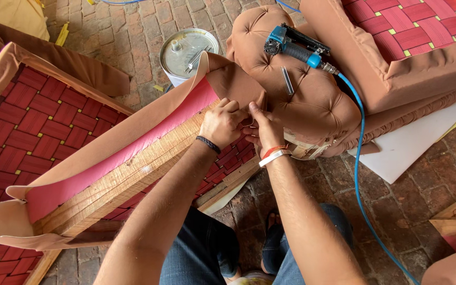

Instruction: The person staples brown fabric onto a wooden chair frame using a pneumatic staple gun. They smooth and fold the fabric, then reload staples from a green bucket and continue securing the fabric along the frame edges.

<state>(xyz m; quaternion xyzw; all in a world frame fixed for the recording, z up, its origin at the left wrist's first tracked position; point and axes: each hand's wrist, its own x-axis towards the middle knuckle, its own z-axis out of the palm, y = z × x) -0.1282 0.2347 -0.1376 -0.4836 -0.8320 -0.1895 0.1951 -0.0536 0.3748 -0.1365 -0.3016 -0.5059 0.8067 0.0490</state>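
Observation:
My left hand (221, 124) and my right hand (264, 128) meet at the corner of a wooden furniture frame (127, 179). Both pinch the edge of a tan fabric flap (236, 84) that folds over the frame's end. The fabric's pink underside (117, 158) runs along the wooden rail. A blue pneumatic stapler (291, 47) lies on a tufted tan cushion (312, 105) just beyond my hands, with a strip of staples (287, 80) beside it.
Red woven webbing (22, 126) fills the frame at left. A round metal can (186, 53) stands on the brick floor. A blue air hose (360, 174) trails down the right. Another upholstered piece (407, 63) and a white board (423, 142) lie at upper right.

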